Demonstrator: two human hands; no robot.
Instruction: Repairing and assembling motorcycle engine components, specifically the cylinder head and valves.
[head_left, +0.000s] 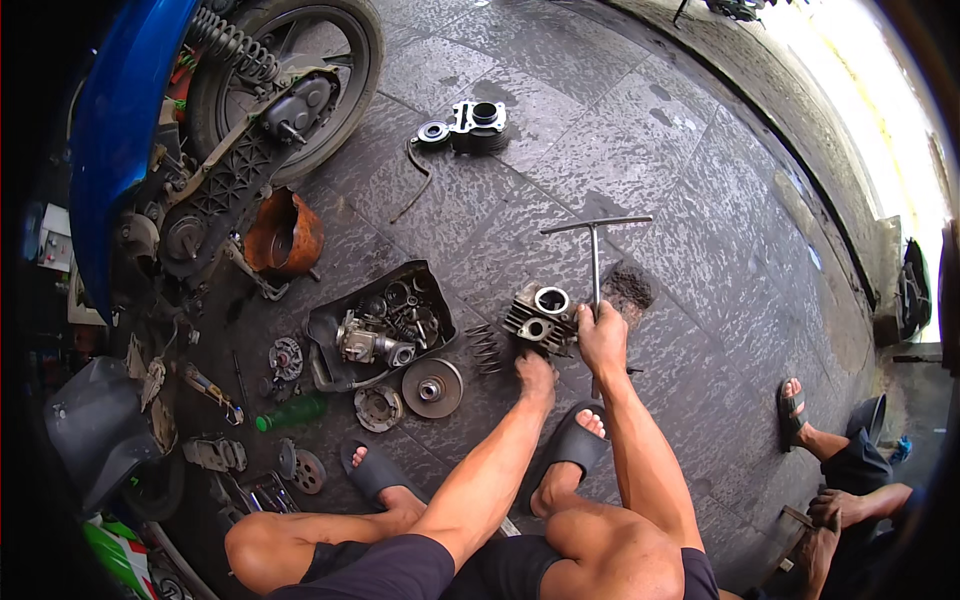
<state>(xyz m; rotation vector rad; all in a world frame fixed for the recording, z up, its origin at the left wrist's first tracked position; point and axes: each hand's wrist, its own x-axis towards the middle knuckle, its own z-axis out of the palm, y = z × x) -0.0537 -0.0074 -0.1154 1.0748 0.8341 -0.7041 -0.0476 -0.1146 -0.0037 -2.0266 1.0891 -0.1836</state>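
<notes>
My right hand [603,340] is closed around the shaft of a long metal T-handle wrench [596,265], whose crossbar points away from me. Just left of it, my left hand [537,378] grips the near side of a finned metal cylinder head [538,312] on the floor; its fingertips are partly hidden against the metal. The wrench's lower end shows below my right hand, beside the cylinder head. Left of the head lies a coil spring [484,350]. A round metal clutch bell [433,388] rests near my left forearm.
A black plastic tray [320,325] holds a carburetor [372,340] and small parts. Farther off lies a cylinder block [479,128]. A rusty pot [283,240] stands beside a motorcycle's rear wheel [350,110]. A green bottle [292,412] lies at left. Another person's hands [835,515] are at lower right.
</notes>
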